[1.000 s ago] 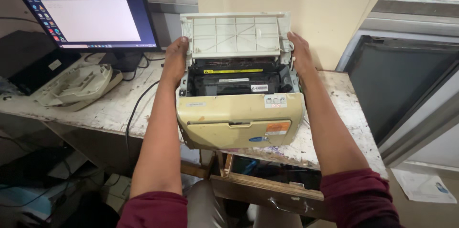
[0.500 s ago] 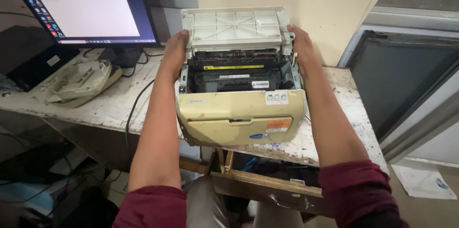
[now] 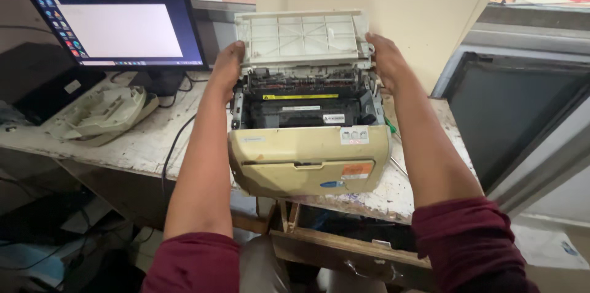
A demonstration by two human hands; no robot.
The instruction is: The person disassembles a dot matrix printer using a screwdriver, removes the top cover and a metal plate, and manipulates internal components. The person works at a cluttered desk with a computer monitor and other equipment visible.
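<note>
Looking near to far: two maroon sleeves at the bottom edge, both cut off by the frame. One open drawer (image 3: 344,250) under the bench (image 3: 123,145), contents too dark to read. One printer (image 3: 310,158) sits on the bench's front edge, yellowed front panel facing the camera, top open, dark cartridge bay showing. One lid (image 3: 304,38) stands tilted up at the back. Left hand (image 3: 226,67) clamped on the lid's left edge, right hand (image 3: 384,59) clamped on its right edge; fingertips of both hidden behind the lid. One spare plastic cover (image 3: 101,112) lies on the bench to the left, near the printer but apart. One monitor (image 3: 117,23) farther back, lit, with one black cable (image 3: 175,142) trailing off the bench. Framed dark panel (image 3: 516,121) at right, partly cut off.
</note>
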